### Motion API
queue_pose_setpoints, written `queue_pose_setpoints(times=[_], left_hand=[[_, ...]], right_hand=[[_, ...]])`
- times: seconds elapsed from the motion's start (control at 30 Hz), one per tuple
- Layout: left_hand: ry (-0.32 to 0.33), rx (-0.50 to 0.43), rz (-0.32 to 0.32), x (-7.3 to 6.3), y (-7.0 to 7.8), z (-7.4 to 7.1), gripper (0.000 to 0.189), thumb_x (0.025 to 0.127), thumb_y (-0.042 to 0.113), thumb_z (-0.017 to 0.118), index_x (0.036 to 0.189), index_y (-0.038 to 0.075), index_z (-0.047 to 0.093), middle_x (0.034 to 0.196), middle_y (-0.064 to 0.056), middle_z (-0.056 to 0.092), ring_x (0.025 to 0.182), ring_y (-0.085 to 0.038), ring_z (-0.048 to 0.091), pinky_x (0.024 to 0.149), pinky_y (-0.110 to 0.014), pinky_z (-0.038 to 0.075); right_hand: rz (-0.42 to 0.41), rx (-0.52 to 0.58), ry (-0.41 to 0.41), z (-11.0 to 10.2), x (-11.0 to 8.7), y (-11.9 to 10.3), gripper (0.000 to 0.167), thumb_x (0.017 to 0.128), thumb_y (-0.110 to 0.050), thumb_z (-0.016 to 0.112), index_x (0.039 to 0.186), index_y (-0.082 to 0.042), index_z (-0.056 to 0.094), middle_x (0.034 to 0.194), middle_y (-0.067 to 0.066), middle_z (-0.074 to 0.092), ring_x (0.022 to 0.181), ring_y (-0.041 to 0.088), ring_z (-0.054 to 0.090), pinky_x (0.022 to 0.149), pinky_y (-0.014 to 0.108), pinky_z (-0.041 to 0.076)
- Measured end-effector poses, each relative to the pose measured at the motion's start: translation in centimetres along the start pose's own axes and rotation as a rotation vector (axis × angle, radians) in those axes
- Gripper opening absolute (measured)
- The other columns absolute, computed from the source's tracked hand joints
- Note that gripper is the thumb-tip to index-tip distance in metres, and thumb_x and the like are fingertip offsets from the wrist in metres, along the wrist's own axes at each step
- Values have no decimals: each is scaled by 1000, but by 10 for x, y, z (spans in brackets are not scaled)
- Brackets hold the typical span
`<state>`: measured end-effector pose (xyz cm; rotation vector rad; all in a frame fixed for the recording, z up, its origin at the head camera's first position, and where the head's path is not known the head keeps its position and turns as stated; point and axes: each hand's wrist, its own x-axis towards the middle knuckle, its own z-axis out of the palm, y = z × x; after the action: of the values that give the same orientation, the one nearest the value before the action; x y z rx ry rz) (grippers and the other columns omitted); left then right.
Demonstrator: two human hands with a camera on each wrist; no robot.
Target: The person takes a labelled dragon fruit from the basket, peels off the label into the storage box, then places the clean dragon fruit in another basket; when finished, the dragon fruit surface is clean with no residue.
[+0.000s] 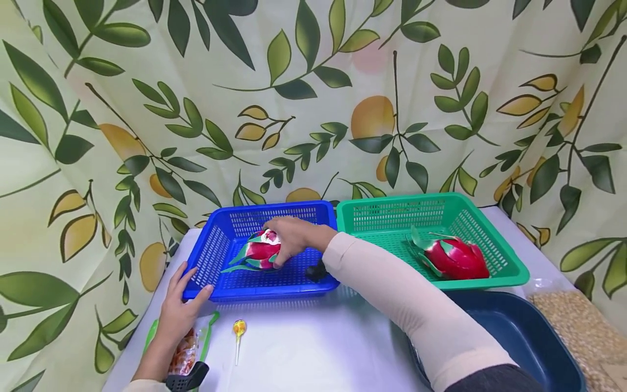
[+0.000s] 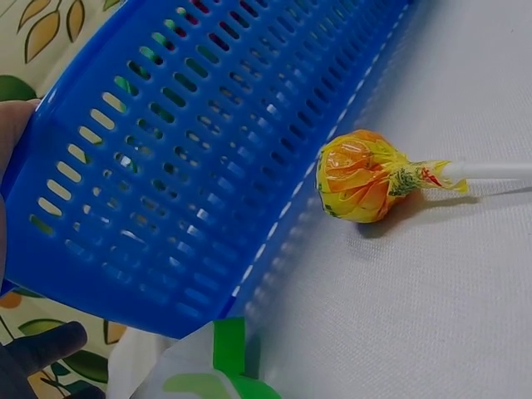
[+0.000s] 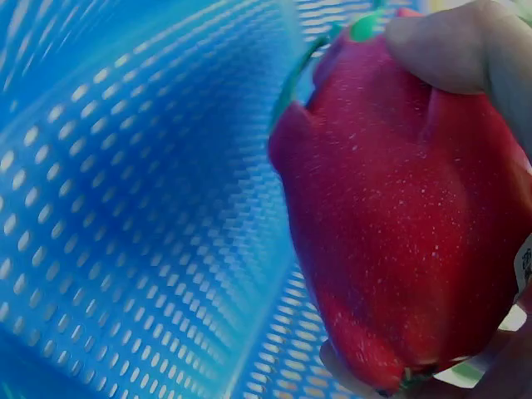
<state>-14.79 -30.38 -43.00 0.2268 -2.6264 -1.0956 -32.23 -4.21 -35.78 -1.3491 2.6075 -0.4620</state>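
Note:
My right hand (image 1: 294, 239) grips a red dragon fruit (image 1: 259, 253) with green leafy tips inside the blue basket (image 1: 274, 291). In the right wrist view the thumb lies on the upper end of the fruit (image 3: 399, 216), and other fingertips show below it. My left hand (image 1: 178, 310) rests at the basket's near left corner, its fingers spread and touching the rim. Close to that hand lie a lollipop (image 1: 239, 328) in a yellow-orange wrapper and a green-edged packet (image 1: 186, 351), partly hidden by the wrist. The left wrist view shows the lollipop (image 2: 362, 176) beside the basket wall.
To the right, a green basket (image 1: 509, 275) holds another dragon fruit (image 1: 458, 258). In front of it stands a dark blue tub (image 1: 534, 337), partly covered by my right sleeve. A bag of pale grains (image 1: 578, 321) lies at the far right. A leaf-patterned curtain (image 1: 313, 125) hangs behind.

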Motion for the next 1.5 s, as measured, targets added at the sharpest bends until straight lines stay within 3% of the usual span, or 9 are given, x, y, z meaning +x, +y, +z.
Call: queue_pose_setpoints(times=[0.23, 0.5, 0.67, 0.87, 1.07, 1.17, 1.33, 1.43, 1.5], left_hand=[[15, 32, 20, 10, 1, -5, 73, 91, 38, 66, 147, 3, 36, 160, -11, 9, 141, -45, 10, 98, -68, 27], [-7, 36, 14, 11, 2, -6, 72, 92, 36, 64, 148, 2, 34, 160, -11, 7, 140, -47, 11, 97, -68, 27], [-21, 29, 13, 11, 3, -4, 73, 93, 37, 64, 148, 1, 33, 160, -12, 7, 140, -48, 10, 97, -69, 26], [-25, 31, 33, 6, 1, -7, 73, 93, 39, 63, 148, 0, 33, 160, -13, 7, 140, -47, 9, 98, -70, 24], [-38, 33, 40, -1, 1, -8, 75, 92, 40, 63, 147, -1, 33, 159, -15, 8, 139, -49, 10, 98, -70, 24], [-27, 30, 54, -2, 6, -9, 76, 92, 39, 63, 149, 1, 30, 159, -16, 8, 140, -49, 8, 99, -73, 17], [85, -5, 97, -9, 24, -10, 73, 92, 37, 64, 150, 7, 32, 160, -12, 11, 142, -42, 6, 100, -74, 8], [167, -99, 136, -20, 41, -12, 66, 91, 30, 66, 149, 12, 38, 159, -2, 17, 144, -30, 8, 103, -72, 7], [211, -187, 204, -29, 54, -15, 64, 90, 19, 69, 147, 12, 42, 157, 2, 22, 144, -23, 10, 107, -65, 8]], right_hand=[[88, 103, 157, -27, -38, -4, 93, 62, -48, 83, 139, -10, 48, 119, -2, 55, 104, 16, 48, 82, 29, 46], [159, 225, 283, -31, -85, -22, 94, 61, -46, 83, 141, -12, 46, 126, -1, 53, 110, 15, 47, 72, 24, 51], [114, 364, 384, -24, -127, -40, 89, 61, -39, 86, 137, -12, 49, 121, -3, 54, 105, 13, 51, 70, 22, 52], [5, 455, 436, -1, -178, -60, 82, 60, -36, 86, 132, -16, 52, 117, -9, 53, 102, 10, 52, 70, 23, 53], [53, 470, 440, 31, -220, -75, 88, 58, -42, 86, 136, -22, 50, 124, -11, 51, 106, 11, 52, 73, 23, 53], [75, 482, 463, 48, -231, -77, 90, 56, -44, 87, 135, -25, 50, 124, -12, 52, 106, 11, 52, 73, 23, 53], [86, 542, 508, 79, -238, -76, 89, 56, -43, 88, 134, -24, 49, 123, -11, 52, 105, 13, 53, 73, 24, 54], [81, 562, 518, 97, -239, -72, 89, 56, -42, 88, 134, -22, 50, 122, -10, 52, 105, 14, 53, 75, 26, 54], [82, 547, 520, 106, -241, -69, 90, 55, -43, 88, 133, -21, 50, 122, -9, 52, 105, 13, 53, 77, 26, 53]])
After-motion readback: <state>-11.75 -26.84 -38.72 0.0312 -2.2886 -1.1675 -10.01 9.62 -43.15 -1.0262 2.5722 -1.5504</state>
